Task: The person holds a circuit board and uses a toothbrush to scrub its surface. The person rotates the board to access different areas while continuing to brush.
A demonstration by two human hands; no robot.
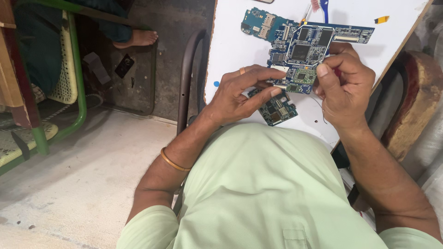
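White board (pixel 230 41) fills the upper right of frame, over a grey floor. Left hand (pixel 240 94) presses fingertips on the blue circuit board (pixel 302 46) at centre top, likely steadying it. Right hand (pixel 344 90) pinches a thin red-handled tool, mostly hidden. Small board (pixel 277 109) lies below. Yellow tab (pixel 381 19) at upper right.

No packages, signs or screens in view. Two small stickers lie on the white worktop (pixel 230 41) — a round blue dot (pixel 216 84) near its left edge, and a short yellow strip (pixel 381 19) toward the far right edge. Markings, if any, too small to tell.
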